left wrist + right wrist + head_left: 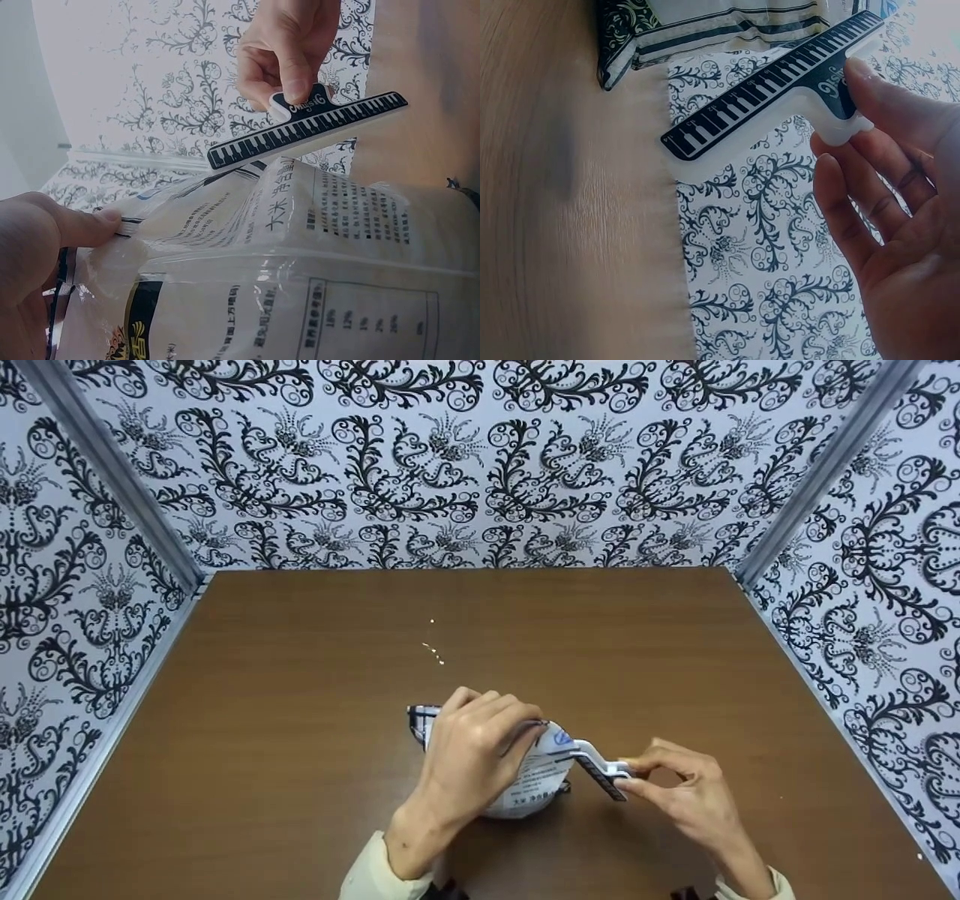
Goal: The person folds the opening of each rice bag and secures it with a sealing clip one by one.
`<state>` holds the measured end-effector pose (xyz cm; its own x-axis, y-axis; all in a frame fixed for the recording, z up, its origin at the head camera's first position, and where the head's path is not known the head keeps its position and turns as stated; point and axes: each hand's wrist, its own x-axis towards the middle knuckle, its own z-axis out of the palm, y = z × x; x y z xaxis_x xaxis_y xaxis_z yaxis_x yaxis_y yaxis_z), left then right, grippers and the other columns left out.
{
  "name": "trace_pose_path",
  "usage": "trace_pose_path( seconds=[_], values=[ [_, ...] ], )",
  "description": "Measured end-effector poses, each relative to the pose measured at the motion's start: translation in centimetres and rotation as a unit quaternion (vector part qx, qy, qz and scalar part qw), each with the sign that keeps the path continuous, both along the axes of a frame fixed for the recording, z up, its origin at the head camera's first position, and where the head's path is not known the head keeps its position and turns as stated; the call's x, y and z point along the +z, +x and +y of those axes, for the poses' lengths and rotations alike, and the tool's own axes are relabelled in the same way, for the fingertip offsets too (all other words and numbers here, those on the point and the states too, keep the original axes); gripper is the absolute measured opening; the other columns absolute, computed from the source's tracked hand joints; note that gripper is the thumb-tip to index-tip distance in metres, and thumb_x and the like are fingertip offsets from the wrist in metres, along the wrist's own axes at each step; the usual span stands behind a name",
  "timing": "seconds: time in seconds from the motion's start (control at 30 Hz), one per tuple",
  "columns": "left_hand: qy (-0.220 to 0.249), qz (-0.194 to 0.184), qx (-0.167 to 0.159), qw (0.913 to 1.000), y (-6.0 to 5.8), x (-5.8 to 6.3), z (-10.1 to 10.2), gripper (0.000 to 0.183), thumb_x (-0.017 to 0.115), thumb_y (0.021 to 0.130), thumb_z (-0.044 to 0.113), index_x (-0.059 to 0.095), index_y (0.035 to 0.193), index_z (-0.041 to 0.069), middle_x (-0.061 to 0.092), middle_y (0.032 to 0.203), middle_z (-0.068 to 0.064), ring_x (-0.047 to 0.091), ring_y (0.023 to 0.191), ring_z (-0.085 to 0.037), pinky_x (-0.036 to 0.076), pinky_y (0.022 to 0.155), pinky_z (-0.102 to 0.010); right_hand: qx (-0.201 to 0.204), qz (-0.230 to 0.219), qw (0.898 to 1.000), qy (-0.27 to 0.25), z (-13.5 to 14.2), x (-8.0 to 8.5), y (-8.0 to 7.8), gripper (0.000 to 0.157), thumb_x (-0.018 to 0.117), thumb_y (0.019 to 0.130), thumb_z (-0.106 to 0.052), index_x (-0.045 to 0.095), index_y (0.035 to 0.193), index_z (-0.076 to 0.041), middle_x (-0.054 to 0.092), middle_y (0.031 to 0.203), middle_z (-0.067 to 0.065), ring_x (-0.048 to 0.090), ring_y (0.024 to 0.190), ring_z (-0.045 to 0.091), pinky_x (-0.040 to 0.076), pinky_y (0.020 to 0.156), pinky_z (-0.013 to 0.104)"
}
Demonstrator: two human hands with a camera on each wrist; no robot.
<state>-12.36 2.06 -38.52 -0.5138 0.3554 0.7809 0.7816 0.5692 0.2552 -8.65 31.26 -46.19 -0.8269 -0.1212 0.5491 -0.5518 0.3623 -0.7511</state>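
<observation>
A clear plastic bag of rice [534,786] with printed labels lies on the table below my hands. My left hand [474,750] grips the bag's upper part, and its thumb presses the plastic in the left wrist view. A long bag clip [311,126] with a piano-key print is pinched by its handle between the thumb and fingers of my right hand [900,157]. In the head view the clip's long edge slants down at the bag's right end. From the right wrist, the clip [772,86] overlaps the bag's striped edge [727,30].
Several small white specks [433,652] lie on the brown wooden table [300,660] beyond the bag. Patterned black-and-white panels [450,450] enclose the back and both sides, joined by grey metal posts [112,472].
</observation>
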Motion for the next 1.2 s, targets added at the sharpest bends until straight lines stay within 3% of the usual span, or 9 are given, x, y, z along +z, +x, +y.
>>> trace_pose_path(
  seconds=[0.2,0.43,0.67,1.0,1.2],
  values=[
    [0.004,0.007,0.0,1.0,-0.06,-0.01,-0.02,0.01,0.082,0.089,0.022,0.079,0.098,0.019,0.078,0.087,0.012,0.068,0.076,-0.004,0.046,0.075,-0.025,0.004,0.001,1.0,0.002,0.09,-0.17,-0.17,0.039,0.087,0.061,0.019,0.081,0.089,-0.008,0.072,0.076,0.0,0.067,0.073,0.007,0.044,0.111,0.015],
    [0.002,0.01,0.001,0.9999,0.02,0.08,-0.03,0.011,0.083,0.089,0.023,0.08,0.098,0.019,0.078,0.087,0.012,0.068,0.076,-0.004,0.046,0.075,-0.024,-0.022,-0.024,0.999,0.013,-0.07,-0.11,-0.2,0.04,0.09,0.063,0.013,0.081,0.094,-0.011,0.074,0.081,-0.001,0.068,0.076,0.009,0.045,0.109,0.014],
    [0.004,0.009,-0.001,0.9999,-0.04,0.05,-0.04,0.01,0.083,0.089,0.023,0.08,0.097,0.019,0.078,0.087,0.011,0.067,0.075,-0.004,0.046,0.074,-0.025,0.005,-0.002,1.0,-0.006,-0.27,-0.57,-0.26,0.043,0.087,0.067,0.017,0.078,0.103,-0.005,0.069,0.087,0.004,0.066,0.081,0.01,0.056,0.079,0.017],
    [-0.027,0.0,0.0,0.9996,0.14,0.57,-0.52,0.011,0.082,0.09,0.027,0.078,0.098,0.02,0.078,0.089,0.012,0.068,0.08,-0.005,0.048,0.077,-0.027,0.023,-0.022,0.999,-0.007,-0.6,-0.71,-0.09,0.041,0.08,0.078,0.016,0.073,0.114,-0.002,0.067,0.1,0.008,0.067,0.089,0.01,0.056,0.082,0.019],
    [-0.051,0.001,0.009,0.9987,0.36,0.47,-0.9,0.013,0.078,0.093,0.029,0.077,0.103,0.021,0.077,0.093,0.013,0.068,0.083,-0.006,0.046,0.082,-0.03,0.009,-0.042,0.999,0.004,-0.71,-0.29,0.16,0.034,0.08,0.082,0.011,0.074,0.112,-0.004,0.068,0.103,0.008,0.069,0.094,0.01,0.057,0.088,0.018]
  ],
)
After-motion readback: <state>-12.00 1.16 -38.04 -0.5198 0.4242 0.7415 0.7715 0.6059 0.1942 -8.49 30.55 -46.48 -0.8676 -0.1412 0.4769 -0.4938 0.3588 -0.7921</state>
